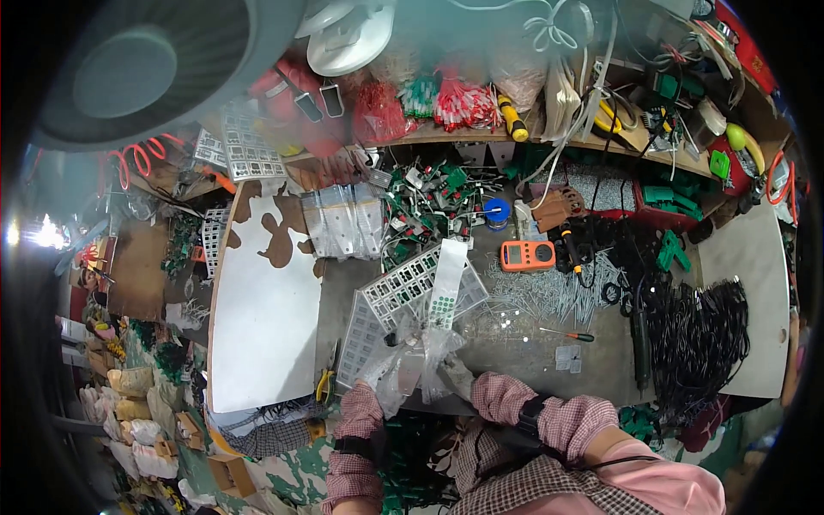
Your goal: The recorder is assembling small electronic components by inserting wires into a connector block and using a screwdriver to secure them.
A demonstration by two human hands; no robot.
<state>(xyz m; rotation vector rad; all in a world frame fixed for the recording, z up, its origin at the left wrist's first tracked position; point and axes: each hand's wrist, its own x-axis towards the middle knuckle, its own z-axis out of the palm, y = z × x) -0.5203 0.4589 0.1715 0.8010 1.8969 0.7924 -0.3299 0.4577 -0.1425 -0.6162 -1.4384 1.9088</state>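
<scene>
My left hand (pixel 378 371) and my right hand (pixel 456 374), both in light gloves, grip a clear crumpled plastic bag (pixel 418 356) at the near edge of the workbench. A long white strip of small green parts (pixel 447 279) sticks up out of the bag, pointing away from me. Under it lie grey perforated trays (pixel 403 292) filled with small components. Both forearms wear checked pink sleeves with black straps at the wrist.
An orange meter (pixel 527 255), a pile of metal pins (pixel 541 292), a small screwdriver (pixel 571 334) and bundles of black cables (pixel 699 339) lie right. A white board (pixel 266 326) lies left. Yellow-handled pliers (pixel 324 384) sit near my left arm. Green parts (pixel 429 202) are heaped behind.
</scene>
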